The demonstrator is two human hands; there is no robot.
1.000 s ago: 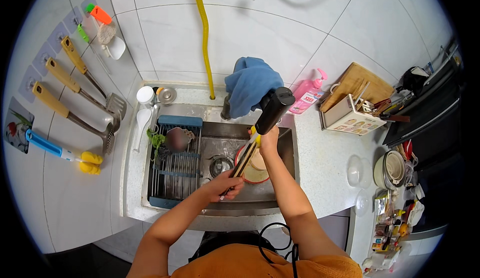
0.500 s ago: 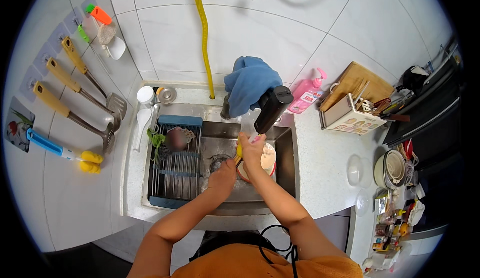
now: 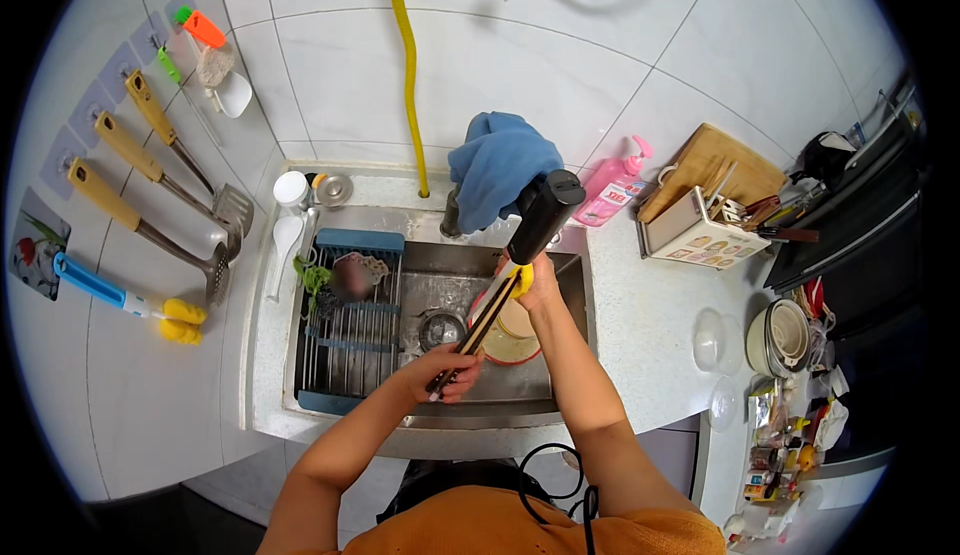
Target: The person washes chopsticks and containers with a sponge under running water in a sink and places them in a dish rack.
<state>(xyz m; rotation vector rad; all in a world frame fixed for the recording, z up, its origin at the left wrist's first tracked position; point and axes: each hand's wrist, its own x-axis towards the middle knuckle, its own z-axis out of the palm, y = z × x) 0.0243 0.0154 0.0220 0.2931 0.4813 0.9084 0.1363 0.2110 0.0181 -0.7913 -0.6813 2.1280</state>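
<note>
Long, thin, black-and-tan chopsticks (image 3: 485,327) slant over the silver metal sink (image 3: 435,280). The left hand (image 3: 440,368) is wrapped around their low ends. The right hand (image 3: 542,281) squeezes a yellow sponge-like pad (image 3: 524,280) near their top, seemingly rubbing; another rub calls for a firm hold. They look straight, bunched together.
</note>
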